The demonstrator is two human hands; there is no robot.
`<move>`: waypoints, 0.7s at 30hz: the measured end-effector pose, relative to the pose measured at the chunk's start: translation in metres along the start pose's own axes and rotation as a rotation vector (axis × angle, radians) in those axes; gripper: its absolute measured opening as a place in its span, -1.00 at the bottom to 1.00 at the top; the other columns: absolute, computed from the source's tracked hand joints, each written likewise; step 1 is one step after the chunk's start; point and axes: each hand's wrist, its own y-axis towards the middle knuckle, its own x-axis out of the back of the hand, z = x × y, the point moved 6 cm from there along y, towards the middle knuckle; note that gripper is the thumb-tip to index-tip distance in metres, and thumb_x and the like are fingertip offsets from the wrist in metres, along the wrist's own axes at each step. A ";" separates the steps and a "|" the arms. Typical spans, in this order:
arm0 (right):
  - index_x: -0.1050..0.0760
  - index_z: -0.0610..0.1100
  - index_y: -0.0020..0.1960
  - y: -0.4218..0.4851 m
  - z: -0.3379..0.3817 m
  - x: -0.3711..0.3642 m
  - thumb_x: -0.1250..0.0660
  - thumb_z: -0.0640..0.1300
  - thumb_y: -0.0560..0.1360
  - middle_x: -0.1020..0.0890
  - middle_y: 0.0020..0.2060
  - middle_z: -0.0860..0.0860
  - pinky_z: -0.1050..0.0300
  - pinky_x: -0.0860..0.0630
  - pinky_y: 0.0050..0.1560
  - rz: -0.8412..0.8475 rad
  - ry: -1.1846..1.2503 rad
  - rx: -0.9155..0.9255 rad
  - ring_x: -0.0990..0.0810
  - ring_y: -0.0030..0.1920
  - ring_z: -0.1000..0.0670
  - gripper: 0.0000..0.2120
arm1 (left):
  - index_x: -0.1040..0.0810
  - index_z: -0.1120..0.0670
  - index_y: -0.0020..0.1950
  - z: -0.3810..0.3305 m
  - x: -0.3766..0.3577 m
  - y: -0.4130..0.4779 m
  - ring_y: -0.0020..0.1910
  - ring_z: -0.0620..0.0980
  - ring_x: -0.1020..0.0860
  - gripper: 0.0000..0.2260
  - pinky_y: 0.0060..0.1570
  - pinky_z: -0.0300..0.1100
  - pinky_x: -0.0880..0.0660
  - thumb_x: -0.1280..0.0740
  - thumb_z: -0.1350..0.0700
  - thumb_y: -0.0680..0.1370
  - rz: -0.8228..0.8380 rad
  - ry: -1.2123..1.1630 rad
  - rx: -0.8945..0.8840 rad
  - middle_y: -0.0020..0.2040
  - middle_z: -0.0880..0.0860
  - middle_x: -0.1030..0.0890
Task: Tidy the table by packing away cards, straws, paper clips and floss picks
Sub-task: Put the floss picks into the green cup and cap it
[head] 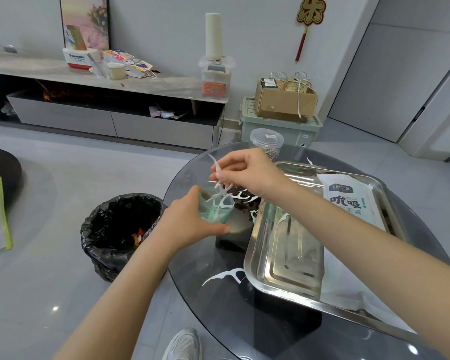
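My left hand (190, 219) grips a small pale green floss pick box (215, 210), tilted with its open mouth toward the upper right, above the round glass table (218, 302). Just above the box, my right hand (247, 174) pinches a bunch of white floss picks (220, 181); their lower ends reach into the box's mouth. More white floss picks (224, 275) lie loose on the glass near the tray's front left corner. A white straw packet (348, 203) lies in the steel tray (268, 279). A clear jar of paper clips (267, 141) stands at the table's far edge.
A bin lined with a black bag (120, 229) stands on the floor left of the table. A green crate with a cardboard box (283, 105) on it is behind the table. A low TV cabinet (102, 100) runs along the wall. My shoe (183, 344) shows below.
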 end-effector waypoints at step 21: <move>-0.61 -0.18 -0.10 -0.012 0.013 0.011 -0.39 -0.23 0.49 -0.66 -0.26 -0.05 0.21 -0.56 -0.20 0.067 -0.154 0.099 -0.59 -0.26 0.11 -0.97 | -0.35 -0.03 0.24 0.000 0.003 0.002 0.05 0.02 -0.52 -0.44 0.04 -0.15 -0.44 -0.54 0.08 0.33 -0.022 -0.036 -0.060 0.10 -0.02 -0.55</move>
